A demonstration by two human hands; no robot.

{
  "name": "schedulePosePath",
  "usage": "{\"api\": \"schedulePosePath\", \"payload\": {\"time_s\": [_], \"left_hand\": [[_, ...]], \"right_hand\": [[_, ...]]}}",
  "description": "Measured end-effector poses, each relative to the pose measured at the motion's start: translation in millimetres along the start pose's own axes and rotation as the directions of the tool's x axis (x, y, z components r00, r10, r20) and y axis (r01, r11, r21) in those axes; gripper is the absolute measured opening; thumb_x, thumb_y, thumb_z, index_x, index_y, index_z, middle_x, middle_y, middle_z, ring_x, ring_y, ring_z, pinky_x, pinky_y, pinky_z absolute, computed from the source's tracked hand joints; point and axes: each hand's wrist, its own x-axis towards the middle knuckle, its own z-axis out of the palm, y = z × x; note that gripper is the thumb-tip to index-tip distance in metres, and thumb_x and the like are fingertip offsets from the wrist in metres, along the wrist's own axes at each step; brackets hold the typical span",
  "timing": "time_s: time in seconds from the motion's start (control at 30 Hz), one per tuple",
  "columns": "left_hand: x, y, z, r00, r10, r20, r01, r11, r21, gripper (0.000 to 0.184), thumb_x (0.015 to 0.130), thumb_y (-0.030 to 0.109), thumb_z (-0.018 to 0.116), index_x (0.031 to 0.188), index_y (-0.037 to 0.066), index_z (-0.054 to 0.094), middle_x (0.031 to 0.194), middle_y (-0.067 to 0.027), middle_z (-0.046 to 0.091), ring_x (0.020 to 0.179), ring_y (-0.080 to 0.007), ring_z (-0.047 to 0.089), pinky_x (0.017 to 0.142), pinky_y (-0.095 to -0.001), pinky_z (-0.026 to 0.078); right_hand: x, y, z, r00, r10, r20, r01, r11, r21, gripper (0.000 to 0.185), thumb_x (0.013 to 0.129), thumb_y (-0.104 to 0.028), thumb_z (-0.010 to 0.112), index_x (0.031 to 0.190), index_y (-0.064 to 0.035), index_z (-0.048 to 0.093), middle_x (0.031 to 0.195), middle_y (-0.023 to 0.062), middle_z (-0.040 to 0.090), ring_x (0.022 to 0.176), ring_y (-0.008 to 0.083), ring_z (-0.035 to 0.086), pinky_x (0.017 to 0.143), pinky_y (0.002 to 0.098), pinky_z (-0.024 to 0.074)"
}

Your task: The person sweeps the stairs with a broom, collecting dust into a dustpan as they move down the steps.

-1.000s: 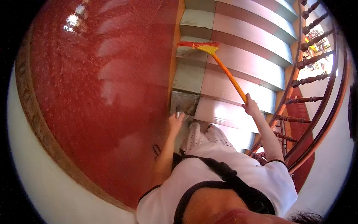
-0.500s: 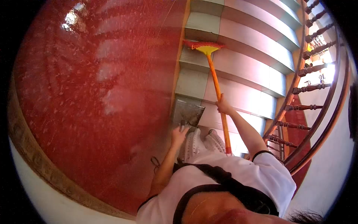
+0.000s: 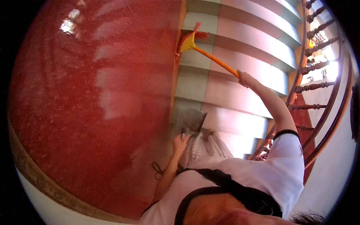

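My right hand [image 3: 246,78] is closed around the orange handle of a broom [image 3: 215,60]. The broom's yellow head and red bristles press into the corner where a stair tread meets the red wall, and the bristles splay out. Lower down, my left hand [image 3: 180,142] is wrapped round the short dark handle of a grey metal dustpan [image 3: 189,119]. The dustpan lies tilted at the left end of a lower step, close to the wall. What it contains is too blurred to tell.
Pink and grey tiled stairs [image 3: 240,56] rise away from me. A glossy red wall [image 3: 93,112] borders them on the left. Along the right curves a wooden banister [image 3: 332,123] with turned balusters. A dark cord [image 3: 157,168] hangs by my left forearm.
The broom has swung from nearly upright to a slant, its head moving left into the wall corner. My right hand has moved up and right. The dustpan has barely shifted.
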Motion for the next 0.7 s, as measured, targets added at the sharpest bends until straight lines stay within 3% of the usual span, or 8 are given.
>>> {"api": "schedulePosePath", "payload": {"time_s": [0.17, 0.2, 0.27, 0.37, 0.43, 0.6, 0.67, 0.7], "left_hand": [[-1, 9, 4, 0.994, 0.008, -0.111, -0.015, 0.998, -0.064, 0.029, 0.07, 0.025, 0.059, 0.077, -0.002, 0.053, 0.059, -0.0051, 0.051, 0.044, -0.0123, 0.046, 0.04, -0.0269, 0.036], [12, -11, 8, 0.992, 0.095, -0.085, -0.113, 0.966, -0.235, 0.026, 0.07, 0.027, 0.06, 0.072, 0.003, 0.051, 0.05, -0.0028, 0.044, 0.039, -0.0097, 0.042, 0.036, -0.0243, 0.031], [11, 0, 2, 0.994, 0.063, -0.092, -0.078, 0.982, -0.17, 0.025, 0.071, 0.026, 0.059, 0.072, 0.003, 0.05, 0.05, -0.0021, 0.044, 0.039, -0.0095, 0.041, 0.035, -0.0241, 0.031], [22, -5, -3, 0.99, 0.088, -0.111, -0.106, 0.981, -0.162, 0.028, 0.072, 0.027, 0.057, 0.072, 0.0, 0.052, 0.05, -0.0015, 0.045, 0.041, -0.0093, 0.041, 0.037, -0.0236, 0.032], [13, 18, -7, 0.992, 0.067, -0.108, -0.084, 0.983, -0.161, 0.027, 0.072, 0.027, 0.056, 0.07, 0.001, 0.051, 0.05, -0.0016, 0.044, 0.04, -0.0092, 0.041, 0.037, -0.0236, 0.031], [18, 6, -3, 0.99, 0.138, -0.025, -0.14, 0.982, -0.129, 0.024, 0.073, 0.026, 0.057, 0.068, 0.004, 0.047, 0.049, 0.0002, 0.041, 0.041, -0.0082, 0.041, 0.037, -0.0237, 0.033], [13, 10, -6, 0.986, 0.158, -0.055, -0.163, 0.981, -0.104, 0.024, 0.072, 0.026, 0.056, 0.07, 0.003, 0.049, 0.05, -0.0011, 0.043, 0.04, -0.009, 0.041, 0.037, -0.0238, 0.032], [9, 13, -4, 0.982, 0.166, -0.091, -0.174, 0.981, -0.087, 0.024, 0.072, 0.026, 0.056, 0.071, 0.002, 0.051, 0.05, -0.0023, 0.044, 0.04, -0.0099, 0.041, 0.036, -0.0239, 0.031]], "right_hand": [[-51, 9, 34, 0.945, 0.207, 0.254, -0.26, 0.946, 0.195, 0.019, 0.071, -0.004, 0.04, 0.088, 0.0008, 0.035, 0.06, 0.0131, 0.048, 0.042, 0.0193, 0.049, 0.033, 0.029, 0.0414], [-69, 30, 46, 0.932, 0.019, 0.362, -0.041, 0.998, 0.053, 0.019, 0.071, -0.006, 0.042, 0.087, 0.0012, 0.035, 0.061, 0.0135, 0.048, 0.042, 0.0191, 0.049, 0.033, 0.0284, 0.041], [-129, 25, 42, 0.9, 0.206, 0.384, -0.262, 0.96, 0.099, 0.03, 0.072, -0.006, 0.043, 0.098, 0.0018, 0.032, 0.063, 0.0144, 0.049, 0.042, 0.0183, 0.048, 0.035, 0.0279, 0.0415], [-204, 27, 10, 0.875, 0.148, 0.46, -0.282, 0.93, 0.236, 0.042, 0.072, -0.009, 0.049, 0.108, -0.0013, 0.029, 0.063, 0.0088, 0.046, 0.045, 0.0137, 0.046, 0.035, 0.023, 0.0388], [-241, 47, 14, 0.894, 0.169, 0.414, -0.417, 0.648, 0.637, 0.043, 0.074, -0.01, 0.05, 0.11, -0.0048, 0.028, 0.061, 0.0038, 0.042, 0.043, 0.0098, 0.042, 0.035, 0.0201, 0.0362], [-230, 67, 34, 0.93, 0.336, 0.15, -0.352, 0.695, 0.627, 0.031, 0.073, -0.006, 0.048, 0.097, -0.0018, 0.029, 0.054, 0.0028, 0.038, 0.036, 0.0098, 0.037, 0.03, 0.0216, 0.0321], [-184, 84, 86, 0.92, 0.362, 0.149, -0.316, 0.464, 0.827, 0.034, 0.071, -0.004, 0.046, 0.097, 0.0048, 0.025, 0.053, 0.0054, 0.042, 0.041, 0.0131, 0.043, 0.032, 0.0252, 0.0359], [-167, 76, 100, 0.89, 0.418, 0.18, -0.398, 0.524, 0.753, 0.035, 0.072, -0.004, 0.046, 0.097, 0.007, 0.024, 0.055, 0.007, 0.044, 0.044, 0.0149, 0.046, 0.034, 0.0261, 0.0375]]}}
